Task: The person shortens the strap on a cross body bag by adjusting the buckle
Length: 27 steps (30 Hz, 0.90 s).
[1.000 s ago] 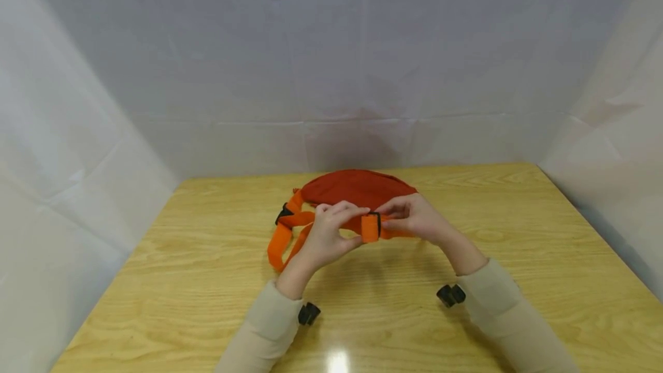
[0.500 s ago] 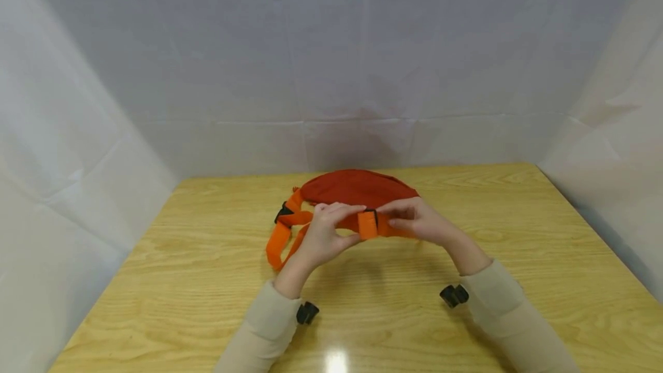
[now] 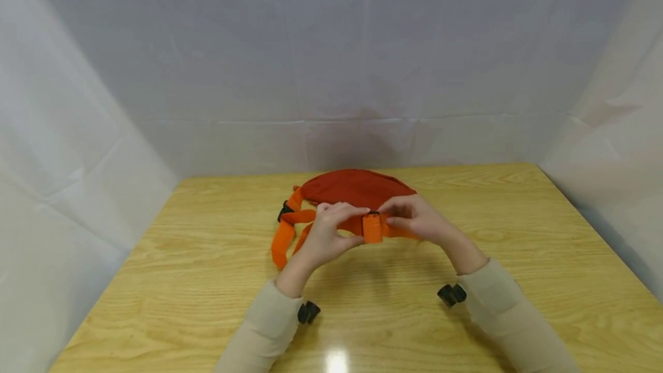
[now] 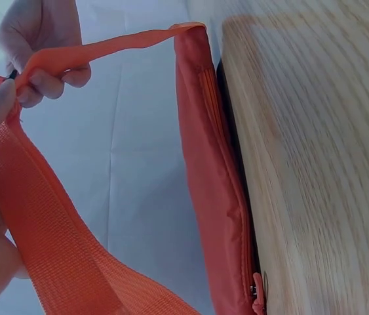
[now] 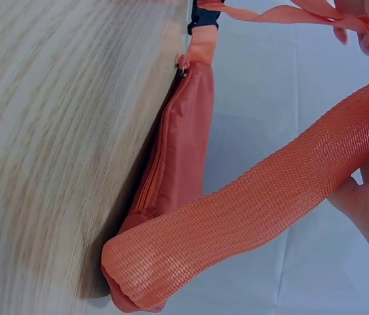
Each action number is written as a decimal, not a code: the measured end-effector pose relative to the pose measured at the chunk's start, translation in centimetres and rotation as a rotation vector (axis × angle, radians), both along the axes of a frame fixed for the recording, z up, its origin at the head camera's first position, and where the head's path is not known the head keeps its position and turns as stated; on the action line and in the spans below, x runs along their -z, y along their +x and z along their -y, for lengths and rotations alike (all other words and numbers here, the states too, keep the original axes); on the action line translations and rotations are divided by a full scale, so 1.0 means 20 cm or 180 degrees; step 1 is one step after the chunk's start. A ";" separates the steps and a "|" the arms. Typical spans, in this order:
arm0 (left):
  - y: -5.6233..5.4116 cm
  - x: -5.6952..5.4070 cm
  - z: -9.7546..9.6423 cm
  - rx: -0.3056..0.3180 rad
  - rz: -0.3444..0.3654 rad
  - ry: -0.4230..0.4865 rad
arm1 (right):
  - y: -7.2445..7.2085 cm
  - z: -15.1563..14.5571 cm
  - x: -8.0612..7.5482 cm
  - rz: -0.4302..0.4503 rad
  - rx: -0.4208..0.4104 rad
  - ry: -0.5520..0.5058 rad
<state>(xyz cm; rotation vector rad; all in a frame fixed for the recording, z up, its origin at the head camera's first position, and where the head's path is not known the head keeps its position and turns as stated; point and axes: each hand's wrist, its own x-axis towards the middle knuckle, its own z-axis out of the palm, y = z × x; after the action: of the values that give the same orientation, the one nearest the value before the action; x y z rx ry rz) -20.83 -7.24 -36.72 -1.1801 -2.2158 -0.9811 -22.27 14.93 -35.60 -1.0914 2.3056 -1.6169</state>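
A red waist bag (image 3: 357, 186) lies on the table beyond my hands, its zipper (image 4: 227, 151) showing in the left wrist view. In front of the bag, my left hand (image 3: 330, 232) pinches a black strap slider (image 3: 374, 213) and the orange strap's short loop (image 3: 373, 230) between thumb and fingers. From the other side, my right hand (image 3: 418, 219) pinches the orange strap (image 5: 263, 197) close to the slider. Fingers and webbing hide much of the slider. A black side-release buckle (image 3: 285, 212) joins the strap at the bag's left end and looks fastened.
The wooden table (image 3: 207, 304) carries the bag near its back edge. A white sheet (image 3: 331, 73) hangs behind and at both sides. Loose strap (image 3: 282, 243) curls on the left. Small black devices (image 3: 308, 312) sit at both cuffs.
The slider and strap loop have turned slightly, so the loop faces the head camera more. Both hands shifted a little left, then back right. The bag stays put.
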 end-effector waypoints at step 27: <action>-0.01 0.00 0.01 -0.0128 0.0029 0.0009 | 0.01 0.02 0.02 0.0174 0.0319 -0.0144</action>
<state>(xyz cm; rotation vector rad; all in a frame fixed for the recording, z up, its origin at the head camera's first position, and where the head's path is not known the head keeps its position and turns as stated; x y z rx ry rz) -21.10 -7.37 -36.75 -1.1277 -2.2357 -0.9751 -22.13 14.48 -36.07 -0.9418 2.3344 -1.7198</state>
